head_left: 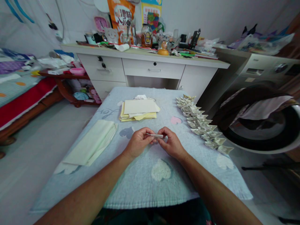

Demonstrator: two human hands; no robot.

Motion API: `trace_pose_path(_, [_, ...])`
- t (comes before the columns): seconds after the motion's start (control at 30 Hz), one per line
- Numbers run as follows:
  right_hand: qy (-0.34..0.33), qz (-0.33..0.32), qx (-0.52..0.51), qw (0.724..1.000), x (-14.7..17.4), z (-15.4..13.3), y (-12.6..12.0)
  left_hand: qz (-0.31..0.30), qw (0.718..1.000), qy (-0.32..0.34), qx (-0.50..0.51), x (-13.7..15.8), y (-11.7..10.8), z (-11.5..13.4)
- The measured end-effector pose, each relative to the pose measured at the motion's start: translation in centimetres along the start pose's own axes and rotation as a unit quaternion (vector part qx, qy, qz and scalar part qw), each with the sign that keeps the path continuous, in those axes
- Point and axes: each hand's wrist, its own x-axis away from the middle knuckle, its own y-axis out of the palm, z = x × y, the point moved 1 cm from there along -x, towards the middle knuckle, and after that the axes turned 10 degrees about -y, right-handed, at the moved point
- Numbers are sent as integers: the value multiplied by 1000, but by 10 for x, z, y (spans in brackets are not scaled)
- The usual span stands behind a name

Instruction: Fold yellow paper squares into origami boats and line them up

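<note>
A small folded piece of paper (156, 136) is pinched between my two hands above the middle of the cloth-covered table. My left hand (140, 140) grips its left end with thumb and fingers. At the other end, my right hand (171, 142) closes on it in the same way. Beyond my hands lies a stack of cream and yellow paper sheets (140, 107). To the left rests a pile of larger pale green folded sheets (91, 142). Rows of folded paper boats (201, 123) stand along the table's right side.
The table's blue cloth (140, 181) hangs over its edges. Behind it stands a white desk (153, 67) crowded with a jar (146, 36), an orange snack bag (120, 18) and a pink clock (100, 23). A washing machine (257, 72) with clothes in its doorway is at right, a bed (21, 93) at left.
</note>
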Motion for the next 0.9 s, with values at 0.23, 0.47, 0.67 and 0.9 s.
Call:
trace_pose_path(0.23, [-58, -41, 173, 982, 1, 5, -2, 76, 972, 106, -198, 6, -1, 4])
trace_pose_path(0.47, [-57, -113, 283, 951, 3, 12, 0, 62, 902, 184, -386, 7, -2, 4])
trace_pose_path(0.67, [-65, -186, 258, 946, 6, 10, 0, 15, 871, 189, -453, 8, -5, -6])
trace_pose_path(0.9, [-44, -227, 245, 942, 6, 0, -13, -11, 814, 206, -543, 12, -10, 0])
